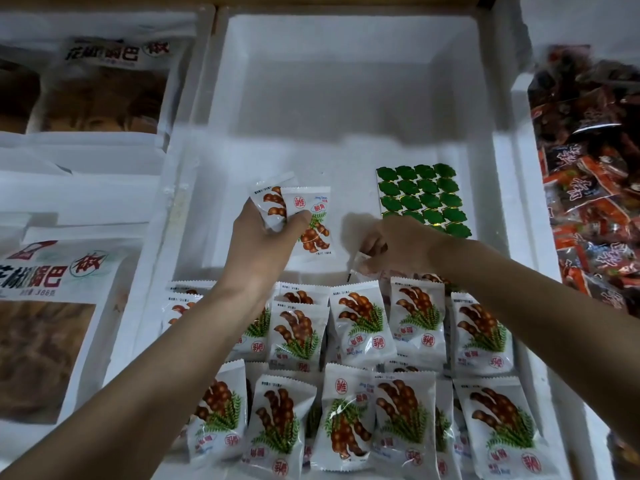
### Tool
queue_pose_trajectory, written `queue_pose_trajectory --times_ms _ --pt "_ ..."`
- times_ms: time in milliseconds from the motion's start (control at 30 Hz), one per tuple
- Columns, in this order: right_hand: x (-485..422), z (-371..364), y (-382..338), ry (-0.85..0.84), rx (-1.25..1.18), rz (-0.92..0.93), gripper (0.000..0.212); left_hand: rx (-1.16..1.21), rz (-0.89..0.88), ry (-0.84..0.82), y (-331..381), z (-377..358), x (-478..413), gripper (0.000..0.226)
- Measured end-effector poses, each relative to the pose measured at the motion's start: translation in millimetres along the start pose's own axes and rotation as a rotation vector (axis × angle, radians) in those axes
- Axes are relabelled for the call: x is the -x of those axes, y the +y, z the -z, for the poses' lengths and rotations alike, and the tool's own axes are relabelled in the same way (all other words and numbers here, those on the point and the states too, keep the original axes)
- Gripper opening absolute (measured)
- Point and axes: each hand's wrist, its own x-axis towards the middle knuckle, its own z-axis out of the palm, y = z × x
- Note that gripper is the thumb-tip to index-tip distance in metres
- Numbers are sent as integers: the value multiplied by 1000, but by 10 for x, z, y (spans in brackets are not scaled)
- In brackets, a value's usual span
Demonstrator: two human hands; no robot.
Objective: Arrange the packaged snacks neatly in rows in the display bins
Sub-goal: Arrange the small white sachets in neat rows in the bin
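Observation:
A white foam display bin point(349, 39) fills the middle of the view. Several white tamarind snack packets point(360, 323) stand in rows across its near half. My left hand point(263, 244) is raised over the bin's bare middle and grips two of these packets point(313, 220), fanned out upright. My right hand point(394, 247) reaches down at the back of the rows and pinches the top edge of a packet point(358, 268), most of which is hidden by my fingers.
A sheet of green foil-edged pieces point(424, 199) lies on the bin floor behind my right hand. Large white snack bags point(52, 306) fill the bins at left. Red and dark wrapped snacks point(588, 188) are heaped in the bin at right.

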Motion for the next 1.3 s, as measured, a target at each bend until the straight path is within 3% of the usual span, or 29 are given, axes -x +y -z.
queue_pose_trajectory --times_ms 67,133,300,400,500,600,667,767,933,967,1033,1100,1167,1300 --pt "-1 42 -26 -50 -10 1 37 2 -1 4 -28 20 12 21" --pt "17 87 -56 1 -80 32 27 10 3 18 -44 46 32 21" --pt "178 206 -226 579 -256 116 15 46 -4 78 -49 97 118 12" --pt "432 192 -464 747 -469 220 14 84 53 50 -24 89 220 18" --pt "665 -8 -642 663 -457 363 15 180 125 -8 25 65 343 14" --pt "769 -209 -663 605 -303 486 29 226 179 -85 9 119 438 43" --pt "798 -230 -638 635 -264 491 26 212 167 -158 25 176 530 60" --pt "848 -192 -655 614 -358 457 27 226 176 -235 -10 277 652 55" --pt "967 -93 -718 386 -476 246 84 136 148 -294 -46 445 809 37" --pt "990 -67 -719 310 -479 222 82 109 134 -290 -41 466 844 34" --pt "1034 -54 -706 222 -460 256 50 42 77 -268 -43 499 915 33" --pt "1085 -72 -683 250 -453 255 22 30 18 -243 -40 548 978 24" --pt "1134 -90 -652 293 -500 213 22 94 11 -239 5 613 1003 6" --pt "1179 -31 -523 442 -528 103 48 80 -33 -141 8 751 980 16"
